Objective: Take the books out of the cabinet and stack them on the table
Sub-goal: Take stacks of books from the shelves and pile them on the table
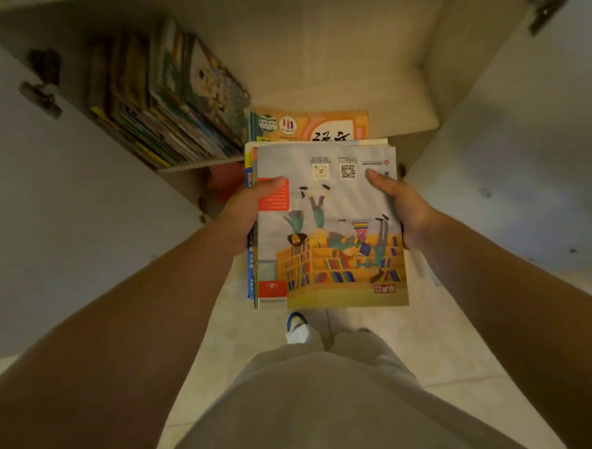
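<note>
Against the left wall of the open cabinet point(330, 51), a leaning row of books point(168, 104) has not been taken out, their spines tilted toward the middle of the shelf. Just right of them an orange book point(317, 125) lies flat on the cabinet floor, partly hidden behind what the person carries. Nearer the camera, the left hand point(246, 209) grips the left edge of a held pile of books point(329, 222), thumb laid on the top cover and the fingers out of sight beneath. Across the pile, the right hand point(403, 208) clamps the opposite edge the same way, thumb on top. That pile hangs in the air in front of the shelf, above the tiled floor point(246, 343), clear of the cabinet. No table shows in the view, so nothing can be said of any stack there. Judging by this, one batch is out and needs carrying over, and the leaning row and the flat book remain to be fetched.
</note>
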